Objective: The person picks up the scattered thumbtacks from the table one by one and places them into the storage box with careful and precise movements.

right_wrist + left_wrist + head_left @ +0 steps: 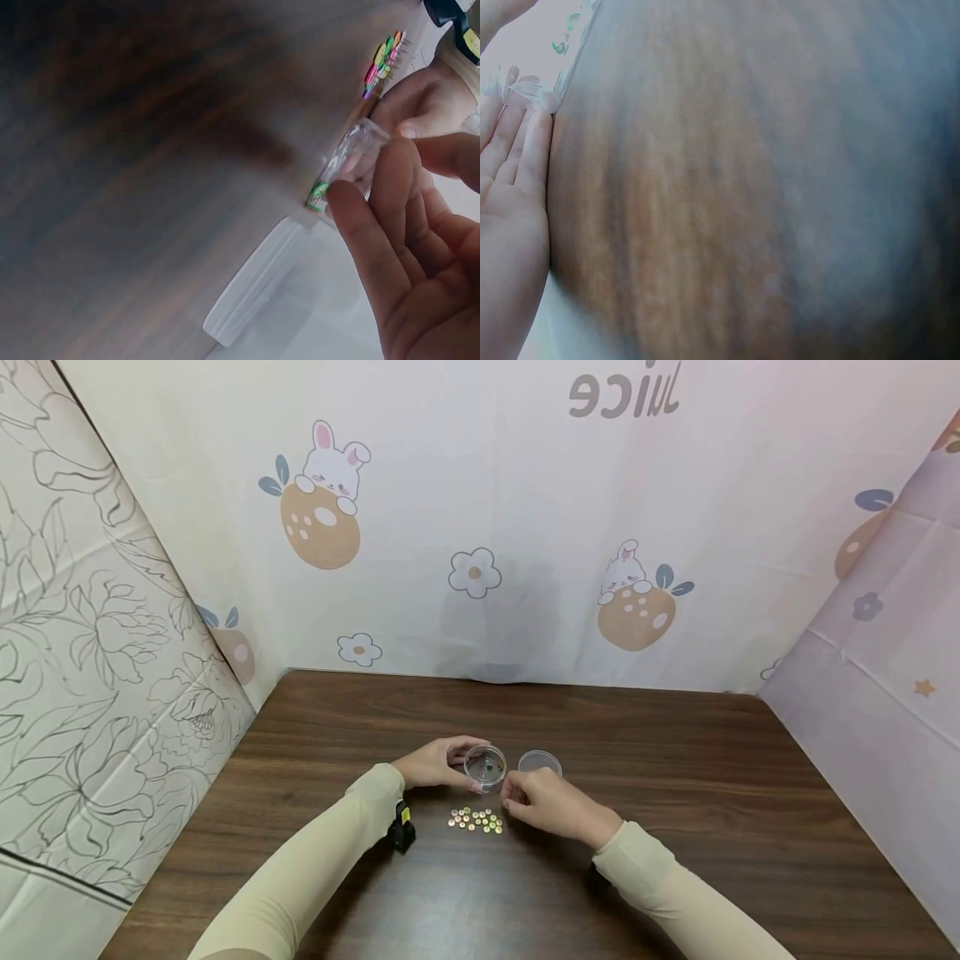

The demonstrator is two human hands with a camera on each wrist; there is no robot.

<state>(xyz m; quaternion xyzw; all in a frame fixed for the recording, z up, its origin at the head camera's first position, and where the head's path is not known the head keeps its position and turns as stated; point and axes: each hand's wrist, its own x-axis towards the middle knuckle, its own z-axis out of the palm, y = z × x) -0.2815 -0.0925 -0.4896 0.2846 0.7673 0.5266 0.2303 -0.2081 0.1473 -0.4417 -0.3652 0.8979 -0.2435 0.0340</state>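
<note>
Cream sleeves (315,856) reach toward the counter's (675,752) far edge; left hand (435,765) grips the clear dish (477,767) beyond small discs (478,822); right hand (553,806) curls beside it, hold unclear; knocking it could spill its contents.

- Head view: from above and behind the left hand (438,764) and right hand (551,802), facing forward and down; widest.
- Left wrist view: close beside the left hand, tilted.
- Right wrist view: close beside the right hand, tilted, facing the left.
- Head and right wrist share both hands and the clear dish (487,785) between.
</note>
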